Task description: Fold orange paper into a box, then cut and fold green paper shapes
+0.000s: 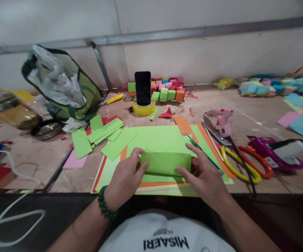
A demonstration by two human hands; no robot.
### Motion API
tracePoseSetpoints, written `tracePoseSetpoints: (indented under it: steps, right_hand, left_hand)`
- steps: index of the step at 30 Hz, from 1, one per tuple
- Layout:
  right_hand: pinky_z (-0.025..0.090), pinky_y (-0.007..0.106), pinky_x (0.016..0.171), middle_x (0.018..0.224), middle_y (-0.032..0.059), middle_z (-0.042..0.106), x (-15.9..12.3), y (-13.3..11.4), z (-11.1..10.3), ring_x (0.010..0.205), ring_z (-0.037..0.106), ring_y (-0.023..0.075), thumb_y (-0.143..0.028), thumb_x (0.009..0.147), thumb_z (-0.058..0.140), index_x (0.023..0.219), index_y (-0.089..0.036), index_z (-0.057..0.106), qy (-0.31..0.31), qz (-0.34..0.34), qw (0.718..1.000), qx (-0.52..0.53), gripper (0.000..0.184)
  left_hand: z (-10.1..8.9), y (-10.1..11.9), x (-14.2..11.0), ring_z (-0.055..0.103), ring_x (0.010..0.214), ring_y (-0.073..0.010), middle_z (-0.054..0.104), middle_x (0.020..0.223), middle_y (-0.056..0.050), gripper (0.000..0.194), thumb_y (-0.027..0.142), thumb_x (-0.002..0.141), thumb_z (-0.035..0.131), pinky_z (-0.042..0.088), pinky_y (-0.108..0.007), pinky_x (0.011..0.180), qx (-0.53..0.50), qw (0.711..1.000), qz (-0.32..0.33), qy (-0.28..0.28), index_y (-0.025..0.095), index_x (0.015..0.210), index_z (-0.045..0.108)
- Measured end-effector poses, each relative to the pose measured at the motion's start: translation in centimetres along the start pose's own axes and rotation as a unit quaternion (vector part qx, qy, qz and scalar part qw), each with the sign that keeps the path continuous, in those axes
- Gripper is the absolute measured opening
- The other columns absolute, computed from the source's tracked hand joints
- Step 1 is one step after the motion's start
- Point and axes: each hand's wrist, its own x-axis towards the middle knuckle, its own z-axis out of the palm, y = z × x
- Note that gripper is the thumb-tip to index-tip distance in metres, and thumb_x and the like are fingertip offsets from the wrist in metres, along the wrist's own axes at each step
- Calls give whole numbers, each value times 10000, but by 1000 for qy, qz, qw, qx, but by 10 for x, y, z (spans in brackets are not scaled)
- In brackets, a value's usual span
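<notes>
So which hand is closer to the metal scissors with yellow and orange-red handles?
Right: the right hand holds the right end of the light-green rectangular paper, left of the scissors; the left hand holds its left end, farther from them.

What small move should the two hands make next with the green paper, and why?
Probably press the green paper flat against the stacked sheets: the left hand and the right hand hold its opposite ends, and those sheets lie beneath, likely giving flat support.
</notes>
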Motion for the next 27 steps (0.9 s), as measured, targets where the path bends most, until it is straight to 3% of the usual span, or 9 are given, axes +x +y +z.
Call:
tracePoseSetpoints:
  steps: [4,7,16,18,21,24,27]
  right_hand:
    - [378,238,477,604,-69,426,4,2,3,466,442,117,-340,855,552,1362,-110,385,44,-27,996,-69,581]
    - [366,237,474,578,-75,408,7,1,3,443,420,114,-332,873,514,1332,-93,420,47,-35,994,-88,525]
    - [380,258,470,617,-40,512,9,-2,5,436,468,131,-305,875,489,1326,-83,436,75,-40,987,-137,505]
    - [399,261,477,645,-28,534,8,-1,5,461,496,138,-296,865,508,1325,-89,436,68,-52,987,-138,510]
    - [448,266,525,682,-7,561,7,4,4,537,540,154,-276,850,538,1305,-104,458,51,-78,988,-125,493]
    - [496,297,628,861,60,628,7,8,3,663,584,175,-269,847,548,1251,-131,505,34,-105,987,-120,429]
    - [511,331,693,1067,106,613,10,10,0,770,606,195,-305,850,550,1231,-156,521,21,-88,988,-127,410]
  left_hand:
    - [7,-2,2,621,829,-194,645,975,-52,618,330,877,499,459,-319,747,-27,998,18,63,184,1421,243]
    - [10,-4,2,606,848,-214,633,967,-60,730,362,847,538,464,-339,752,-9,999,12,49,180,1463,191]
    - [8,1,5,546,666,-188,558,716,7,626,271,883,471,420,-302,626,56,998,5,-23,204,1460,240]
    - [8,2,3,554,700,-198,569,769,-16,579,283,891,466,436,-314,651,76,996,20,-30,220,1440,295]
    - [8,1,3,573,850,-237,578,996,-100,591,418,911,448,462,-362,748,105,994,19,10,177,1432,304]
    - [7,0,8,568,943,-271,558,1077,-141,654,528,886,458,461,-388,802,142,990,0,19,117,1384,351]
    - [6,3,13,580,910,-254,564,1018,-98,438,489,860,521,462,-372,783,152,988,-5,-19,155,1143,528]
